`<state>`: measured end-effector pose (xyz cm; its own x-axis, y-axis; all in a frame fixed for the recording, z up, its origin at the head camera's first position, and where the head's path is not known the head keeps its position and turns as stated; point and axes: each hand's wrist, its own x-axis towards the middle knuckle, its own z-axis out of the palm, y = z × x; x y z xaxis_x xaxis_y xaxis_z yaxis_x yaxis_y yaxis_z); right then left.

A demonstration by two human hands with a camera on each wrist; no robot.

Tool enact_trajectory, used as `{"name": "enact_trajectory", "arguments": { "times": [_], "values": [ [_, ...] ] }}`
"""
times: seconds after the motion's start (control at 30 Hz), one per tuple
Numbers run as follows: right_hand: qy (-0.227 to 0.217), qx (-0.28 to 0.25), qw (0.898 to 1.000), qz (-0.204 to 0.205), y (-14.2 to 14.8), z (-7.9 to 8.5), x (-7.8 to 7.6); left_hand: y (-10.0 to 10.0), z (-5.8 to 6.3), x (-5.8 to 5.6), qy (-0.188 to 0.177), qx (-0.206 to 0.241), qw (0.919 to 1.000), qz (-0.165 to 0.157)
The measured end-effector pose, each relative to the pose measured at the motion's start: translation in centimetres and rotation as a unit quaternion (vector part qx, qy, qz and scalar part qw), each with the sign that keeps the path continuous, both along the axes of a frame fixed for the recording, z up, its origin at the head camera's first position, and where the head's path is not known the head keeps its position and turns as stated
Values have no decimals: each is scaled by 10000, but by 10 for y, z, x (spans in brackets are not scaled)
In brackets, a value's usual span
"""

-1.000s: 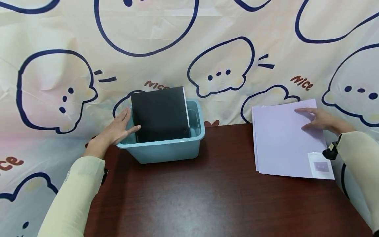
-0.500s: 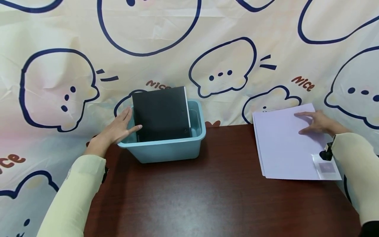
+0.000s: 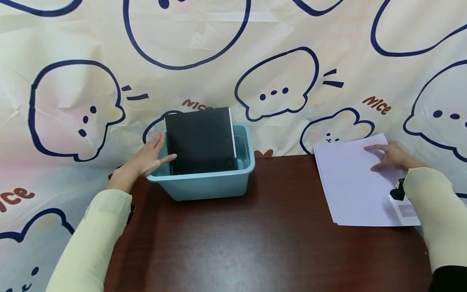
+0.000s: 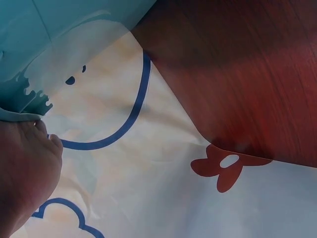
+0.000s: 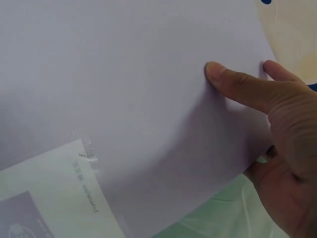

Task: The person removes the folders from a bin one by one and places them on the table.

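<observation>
My left hand [image 3: 147,158] rests at the left rim of a light blue plastic tub [image 3: 208,186], fingers straight and thumb reaching to a black flat book-like thing [image 3: 200,142]. That black piece leans in the tub and shows a white right edge. In the left wrist view the tub's blue wall [image 4: 59,25] fills the upper left. My right hand [image 3: 394,157] grips the right edge of a layered lavender folder [image 3: 357,182]. The right wrist view has the thumb on the folder's face [image 5: 124,89] and other fingers behind its edge. A label in a clear pocket [image 5: 54,193] shows on the folder's corner.
The dark reddish-brown wooden table [image 3: 255,243] stretches in front of the tub and folder. A cream cloth [image 3: 204,89] with blue cartoon outlines hangs behind and shows past the table's left side.
The lavender folder has come nearer the front of the table, turning slightly as my right hand draws it. The left hand and tub stay together, shifting only with the view.
</observation>
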<state>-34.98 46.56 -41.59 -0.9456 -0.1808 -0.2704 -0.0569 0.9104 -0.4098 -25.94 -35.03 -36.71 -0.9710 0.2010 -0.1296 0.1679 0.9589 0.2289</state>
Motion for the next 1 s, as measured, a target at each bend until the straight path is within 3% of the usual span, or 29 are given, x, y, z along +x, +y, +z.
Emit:
{"name": "enact_trajectory", "arguments": {
  "times": [0.37, 0.6, 1.0],
  "values": [
    [-57, -164, 9995, -277, 3, -16, -3, 1, 0, 2, -13, 11, 10000, 2],
    [195, 68, 9996, -191, -1, -19, -3, 1, 0, 1, 30, 24, 10000, -13],
    [103, -77, 9998, -127, -1, -32, -5, 2, 2, 1, 5, -30, 10000, 60]
  ]
}}
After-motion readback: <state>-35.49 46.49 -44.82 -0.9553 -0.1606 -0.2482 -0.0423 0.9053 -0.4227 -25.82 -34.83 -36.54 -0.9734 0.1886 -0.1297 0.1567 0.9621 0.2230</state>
